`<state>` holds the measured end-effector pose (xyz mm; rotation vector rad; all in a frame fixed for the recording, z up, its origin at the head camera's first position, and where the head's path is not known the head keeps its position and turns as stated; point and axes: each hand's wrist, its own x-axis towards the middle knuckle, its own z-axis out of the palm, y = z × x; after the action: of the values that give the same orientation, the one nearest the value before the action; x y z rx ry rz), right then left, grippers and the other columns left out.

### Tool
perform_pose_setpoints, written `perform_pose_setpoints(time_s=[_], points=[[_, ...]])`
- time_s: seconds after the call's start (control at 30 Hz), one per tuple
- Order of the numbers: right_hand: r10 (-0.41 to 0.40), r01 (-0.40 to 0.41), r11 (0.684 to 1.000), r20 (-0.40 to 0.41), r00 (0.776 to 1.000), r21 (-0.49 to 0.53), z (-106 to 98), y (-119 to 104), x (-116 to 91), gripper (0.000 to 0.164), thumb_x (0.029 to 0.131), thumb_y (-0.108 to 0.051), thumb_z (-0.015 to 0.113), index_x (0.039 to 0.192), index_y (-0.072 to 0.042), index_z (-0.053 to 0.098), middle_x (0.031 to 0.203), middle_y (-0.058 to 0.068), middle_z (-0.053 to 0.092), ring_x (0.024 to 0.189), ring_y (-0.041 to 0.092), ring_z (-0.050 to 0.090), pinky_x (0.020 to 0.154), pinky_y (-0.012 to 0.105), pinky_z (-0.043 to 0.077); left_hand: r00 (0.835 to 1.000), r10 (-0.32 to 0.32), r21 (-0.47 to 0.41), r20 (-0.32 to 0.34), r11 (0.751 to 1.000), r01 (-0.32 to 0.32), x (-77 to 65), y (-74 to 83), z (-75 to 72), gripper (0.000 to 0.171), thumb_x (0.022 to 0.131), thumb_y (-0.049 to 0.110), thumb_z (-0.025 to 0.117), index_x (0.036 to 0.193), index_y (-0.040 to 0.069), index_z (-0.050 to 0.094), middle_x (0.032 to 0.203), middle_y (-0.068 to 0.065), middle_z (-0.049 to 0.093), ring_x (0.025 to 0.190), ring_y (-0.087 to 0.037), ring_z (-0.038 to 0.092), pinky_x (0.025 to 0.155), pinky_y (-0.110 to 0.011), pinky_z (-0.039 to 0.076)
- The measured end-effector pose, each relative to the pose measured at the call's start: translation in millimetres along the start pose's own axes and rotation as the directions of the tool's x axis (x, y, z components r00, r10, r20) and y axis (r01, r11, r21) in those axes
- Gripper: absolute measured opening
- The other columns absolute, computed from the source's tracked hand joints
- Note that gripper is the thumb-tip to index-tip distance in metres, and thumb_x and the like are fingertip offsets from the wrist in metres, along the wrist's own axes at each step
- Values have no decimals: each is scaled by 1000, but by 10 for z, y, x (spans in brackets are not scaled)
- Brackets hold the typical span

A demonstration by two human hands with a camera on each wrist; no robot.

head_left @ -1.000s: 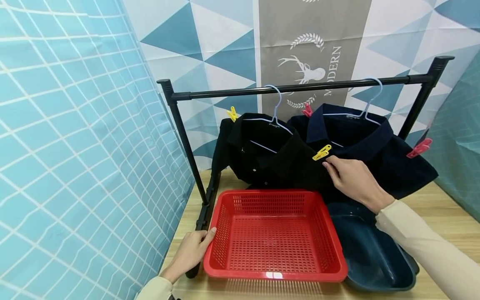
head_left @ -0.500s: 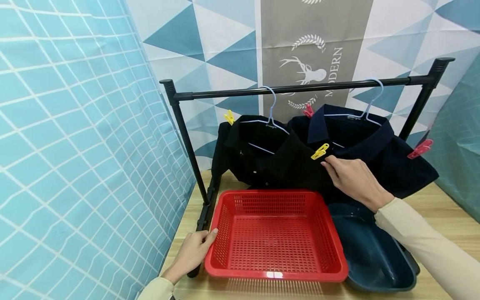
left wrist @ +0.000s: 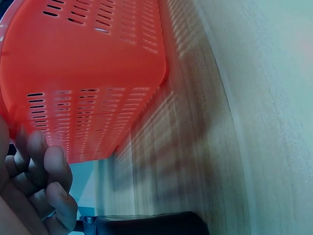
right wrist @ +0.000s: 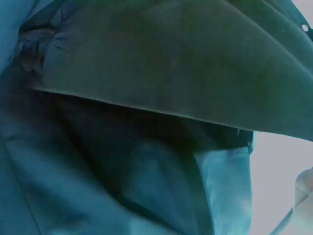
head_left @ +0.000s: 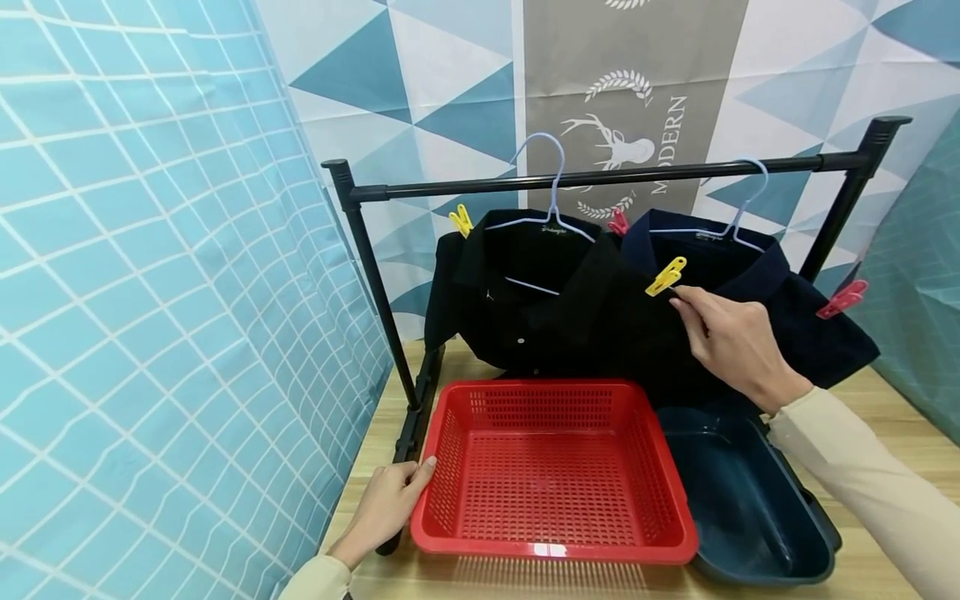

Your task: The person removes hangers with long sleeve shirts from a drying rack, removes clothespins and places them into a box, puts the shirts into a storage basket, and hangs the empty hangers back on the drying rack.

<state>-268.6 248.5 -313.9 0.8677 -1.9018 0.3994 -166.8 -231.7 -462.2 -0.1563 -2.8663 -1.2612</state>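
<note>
A black shirt [head_left: 577, 300] hangs on a pale blue hanger [head_left: 556, 187], whose hook stands raised above the black rail. At the shirt's right shoulder end my right hand [head_left: 731, 337] pinches the cloth, just beside a yellow clothes peg [head_left: 664, 278]. Another yellow peg [head_left: 461, 220] sits at the opposite shoulder. In the right wrist view, dark cloth [right wrist: 161, 63] fills most of the picture and the right fingers are hidden. My left hand [head_left: 386, 500] grips the left rim of a red plastic basket [head_left: 555, 550], thumb on top; its fingers curl below in the left wrist view.
A black clothes rack [head_left: 450, 188] spans the table. On its right hangs a navy shirt [head_left: 810, 325] with red pegs [head_left: 842, 300]. Right of the basket stands a dark blue tub [head_left: 750, 508], partly under my right forearm. A blue gridded curtain [head_left: 150, 292] closes the left side.
My right hand has risen and shifted right with the shirt's shoulder. The hanger's hook has lifted from the rail to above it. The left hand stays on the basket rim.
</note>
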Motion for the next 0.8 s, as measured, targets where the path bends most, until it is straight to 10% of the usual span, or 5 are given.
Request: perform_pose_setpoints(time_s=[0.4, 0.8], points=[[63, -61, 998, -51, 997, 35, -294, -31, 52, 45, 111, -33, 48, 106, 7, 68, 81, 14, 67, 59, 12, 48, 58, 25, 39, 998, -20, 56, -67, 998, 24, 0, 18, 24, 54, 107, 49, 50, 66, 15, 56, 52, 4, 53, 42, -11, 49, 43, -25, 36], [198, -190, 963, -21, 980, 189, -519, -190, 92, 15, 102, -4, 62, 106, 9, 70, 85, 8, 64, 71, -1, 45, 67, 13, 36, 994, -5, 95, -109, 995, 15, 5, 3, 50, 57, 106, 51, 53, 61, 16, 46, 49, 6, 45, 42, -9, 44, 44, -24, 32]])
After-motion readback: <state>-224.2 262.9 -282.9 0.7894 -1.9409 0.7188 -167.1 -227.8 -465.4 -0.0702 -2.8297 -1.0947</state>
